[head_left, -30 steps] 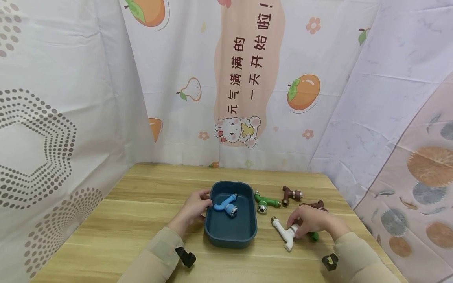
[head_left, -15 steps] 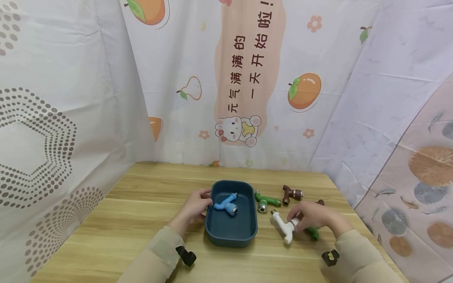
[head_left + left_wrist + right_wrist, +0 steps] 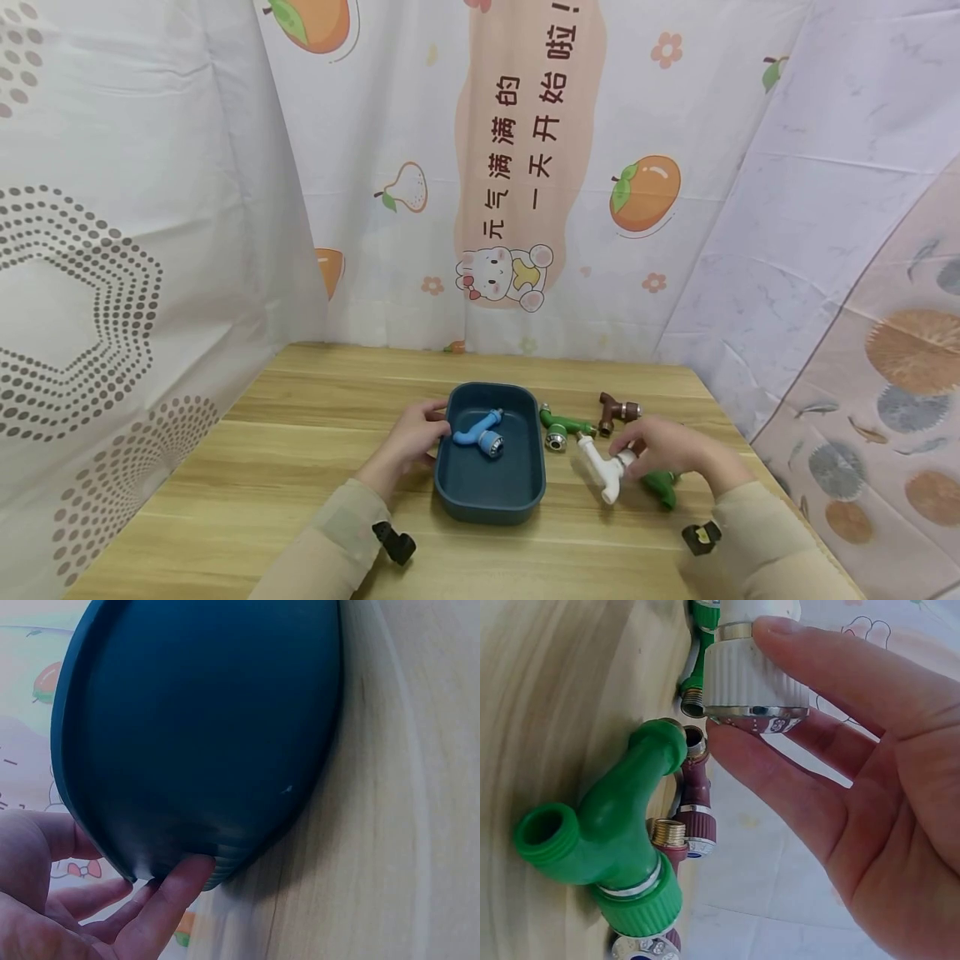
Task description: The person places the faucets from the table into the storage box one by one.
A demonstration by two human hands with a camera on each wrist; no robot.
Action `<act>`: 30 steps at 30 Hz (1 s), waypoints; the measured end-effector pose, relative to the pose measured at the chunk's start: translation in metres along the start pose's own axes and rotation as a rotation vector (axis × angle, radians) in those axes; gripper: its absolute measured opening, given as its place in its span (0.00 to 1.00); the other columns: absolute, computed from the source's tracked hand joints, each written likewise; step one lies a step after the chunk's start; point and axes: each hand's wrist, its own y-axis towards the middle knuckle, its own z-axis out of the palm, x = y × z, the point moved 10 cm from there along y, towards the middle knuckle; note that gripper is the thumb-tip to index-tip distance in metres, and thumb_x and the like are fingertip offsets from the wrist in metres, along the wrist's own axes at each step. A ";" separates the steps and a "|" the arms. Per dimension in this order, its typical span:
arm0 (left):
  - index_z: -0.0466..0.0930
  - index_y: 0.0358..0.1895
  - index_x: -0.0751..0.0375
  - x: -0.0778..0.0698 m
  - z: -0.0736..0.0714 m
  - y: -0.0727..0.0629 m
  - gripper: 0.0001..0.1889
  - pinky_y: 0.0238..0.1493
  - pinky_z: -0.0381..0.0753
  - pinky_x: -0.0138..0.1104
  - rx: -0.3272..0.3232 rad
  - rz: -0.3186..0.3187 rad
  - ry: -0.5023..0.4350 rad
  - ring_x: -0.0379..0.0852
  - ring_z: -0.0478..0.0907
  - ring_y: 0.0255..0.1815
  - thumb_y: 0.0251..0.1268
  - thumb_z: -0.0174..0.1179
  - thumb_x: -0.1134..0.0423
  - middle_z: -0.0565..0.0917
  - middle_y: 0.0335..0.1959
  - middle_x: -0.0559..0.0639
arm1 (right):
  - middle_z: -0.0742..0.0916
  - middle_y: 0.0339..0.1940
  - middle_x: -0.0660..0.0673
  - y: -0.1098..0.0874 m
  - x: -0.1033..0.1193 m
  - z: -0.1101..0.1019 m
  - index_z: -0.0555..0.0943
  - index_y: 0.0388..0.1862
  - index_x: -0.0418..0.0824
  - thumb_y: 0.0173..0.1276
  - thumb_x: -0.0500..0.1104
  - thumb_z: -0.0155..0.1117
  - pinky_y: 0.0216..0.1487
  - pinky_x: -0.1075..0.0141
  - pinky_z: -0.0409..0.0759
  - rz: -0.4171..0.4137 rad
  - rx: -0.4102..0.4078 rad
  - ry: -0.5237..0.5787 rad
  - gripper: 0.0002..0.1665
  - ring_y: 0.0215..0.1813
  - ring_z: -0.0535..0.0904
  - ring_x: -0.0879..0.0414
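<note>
My left hand [image 3: 411, 435] grips the left rim of a dark teal plastic box [image 3: 491, 492]. In the left wrist view its fingers lie against the box's outer wall [image 3: 202, 735]. A light blue faucet [image 3: 478, 433] lies inside the box. My right hand [image 3: 667, 447] pinches a white faucet [image 3: 606, 471] by its ribbed knob [image 3: 754, 675], between thumb and fingers. The white faucet appears slightly raised, spout towards me. Just below that hand, a green faucet [image 3: 615, 810] lies on the table, partly hidden in the head view.
Another green faucet [image 3: 566, 427] lies right of the box, its end near the white faucet's. A brown faucet [image 3: 611, 412] lies behind it. A second maroon one [image 3: 671, 851] shows in the right wrist view. Printed curtains [image 3: 390, 275] surround the wooden table [image 3: 322, 400].
My right hand has moved the white faucet slightly away from me, off its earlier spot. More of the green faucet beneath that hand shows. The left hand and the box stay put.
</note>
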 end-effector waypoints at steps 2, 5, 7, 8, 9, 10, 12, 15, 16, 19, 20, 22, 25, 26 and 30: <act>0.70 0.73 0.61 0.000 0.000 0.000 0.32 0.27 0.86 0.50 -0.001 0.000 0.002 0.61 0.79 0.54 0.63 0.58 0.70 0.76 0.63 0.66 | 0.86 0.41 0.56 0.000 0.000 -0.002 0.89 0.47 0.45 0.56 0.41 0.78 0.41 0.64 0.78 -0.009 -0.004 0.001 0.18 0.41 0.78 0.57; 0.70 0.73 0.61 0.000 0.000 0.000 0.32 0.26 0.85 0.50 -0.001 -0.001 0.003 0.62 0.79 0.54 0.63 0.58 0.70 0.76 0.63 0.67 | 0.85 0.41 0.55 0.000 0.000 -0.005 0.89 0.47 0.45 0.56 0.40 0.78 0.40 0.65 0.77 -0.029 -0.013 0.006 0.17 0.40 0.77 0.57; 0.70 0.73 0.61 0.000 0.000 -0.001 0.32 0.27 0.85 0.50 -0.001 -0.003 0.002 0.62 0.79 0.55 0.63 0.58 0.70 0.76 0.63 0.67 | 0.85 0.39 0.54 -0.001 0.002 -0.007 0.89 0.47 0.46 0.57 0.40 0.78 0.40 0.65 0.77 -0.039 -0.017 0.007 0.17 0.40 0.77 0.57; 0.70 0.73 0.61 0.000 0.000 -0.001 0.32 0.27 0.86 0.50 -0.001 -0.004 0.002 0.62 0.79 0.55 0.63 0.58 0.70 0.76 0.63 0.67 | 0.84 0.39 0.54 -0.001 0.002 -0.008 0.89 0.47 0.46 0.57 0.40 0.78 0.40 0.66 0.77 -0.040 -0.020 0.006 0.17 0.40 0.76 0.57; 0.70 0.73 0.61 0.000 0.000 -0.001 0.32 0.27 0.86 0.50 0.000 -0.004 0.001 0.62 0.79 0.55 0.63 0.58 0.70 0.76 0.64 0.67 | 0.84 0.39 0.54 -0.001 0.002 -0.009 0.89 0.47 0.47 0.57 0.40 0.78 0.40 0.66 0.77 -0.040 -0.022 0.002 0.17 0.39 0.76 0.58; 0.70 0.73 0.61 0.000 0.000 -0.001 0.32 0.27 0.86 0.50 0.000 -0.004 0.000 0.62 0.79 0.55 0.63 0.58 0.70 0.76 0.64 0.67 | 0.84 0.38 0.54 -0.002 0.003 -0.010 0.88 0.47 0.46 0.57 0.40 0.78 0.39 0.66 0.77 -0.041 -0.023 0.002 0.17 0.39 0.77 0.58; 0.70 0.73 0.61 0.000 0.000 -0.001 0.32 0.27 0.86 0.50 0.001 -0.004 -0.001 0.62 0.79 0.55 0.63 0.58 0.70 0.76 0.64 0.67 | 0.84 0.38 0.54 -0.002 0.004 -0.012 0.89 0.47 0.46 0.57 0.40 0.78 0.39 0.66 0.77 -0.041 -0.027 -0.003 0.17 0.39 0.77 0.59; 0.70 0.73 0.61 0.001 0.001 0.000 0.32 0.27 0.85 0.50 0.005 -0.003 -0.006 0.62 0.79 0.55 0.63 0.58 0.70 0.76 0.63 0.67 | 0.84 0.37 0.54 -0.002 0.004 -0.014 0.89 0.47 0.46 0.57 0.39 0.78 0.38 0.66 0.78 -0.050 -0.036 -0.004 0.17 0.38 0.77 0.58; 0.70 0.73 0.61 0.000 0.000 0.000 0.32 0.27 0.85 0.51 0.005 0.000 -0.006 0.62 0.79 0.54 0.63 0.58 0.70 0.76 0.63 0.67 | 0.84 0.36 0.54 -0.003 0.004 -0.016 0.88 0.47 0.46 0.57 0.39 0.78 0.38 0.66 0.78 -0.053 -0.039 -0.004 0.17 0.38 0.77 0.58; 0.70 0.73 0.61 0.001 0.000 0.001 0.32 0.27 0.85 0.51 0.005 -0.001 -0.012 0.62 0.79 0.54 0.63 0.58 0.70 0.76 0.63 0.67 | 0.83 0.36 0.53 -0.003 0.004 -0.019 0.88 0.48 0.47 0.58 0.39 0.77 0.38 0.66 0.78 -0.052 -0.046 0.003 0.17 0.38 0.77 0.57; 0.70 0.73 0.61 0.002 0.000 0.001 0.32 0.27 0.85 0.51 0.005 0.000 -0.012 0.62 0.79 0.54 0.63 0.58 0.70 0.76 0.63 0.67 | 0.83 0.37 0.53 -0.004 0.004 -0.020 0.88 0.48 0.48 0.58 0.40 0.77 0.38 0.66 0.78 -0.047 -0.048 0.005 0.17 0.38 0.77 0.57; 0.70 0.73 0.60 0.002 0.000 0.002 0.32 0.27 0.86 0.51 0.004 0.000 -0.011 0.62 0.79 0.54 0.63 0.58 0.70 0.76 0.63 0.67 | 0.83 0.38 0.53 -0.004 0.003 -0.021 0.88 0.48 0.49 0.59 0.40 0.77 0.39 0.66 0.79 -0.036 -0.050 0.019 0.17 0.39 0.78 0.56; 0.70 0.73 0.60 0.002 0.000 0.002 0.32 0.27 0.86 0.50 0.002 -0.003 -0.007 0.62 0.79 0.54 0.63 0.58 0.70 0.76 0.63 0.66 | 0.82 0.38 0.52 -0.006 0.002 -0.022 0.88 0.48 0.50 0.60 0.40 0.77 0.39 0.66 0.79 -0.030 -0.052 0.039 0.17 0.40 0.78 0.55; 0.70 0.73 0.60 0.002 0.000 0.001 0.31 0.27 0.86 0.50 0.004 -0.003 -0.006 0.62 0.79 0.54 0.64 0.58 0.70 0.76 0.63 0.66 | 0.82 0.39 0.52 -0.006 0.002 -0.023 0.88 0.48 0.49 0.60 0.39 0.77 0.39 0.66 0.80 -0.034 -0.053 0.046 0.17 0.40 0.78 0.55; 0.71 0.73 0.60 0.001 0.000 0.000 0.31 0.27 0.86 0.51 0.008 -0.004 -0.006 0.62 0.78 0.54 0.64 0.58 0.69 0.76 0.63 0.66 | 0.82 0.38 0.50 -0.007 0.002 -0.024 0.88 0.48 0.48 0.59 0.39 0.77 0.38 0.67 0.79 -0.051 -0.062 0.052 0.17 0.38 0.77 0.56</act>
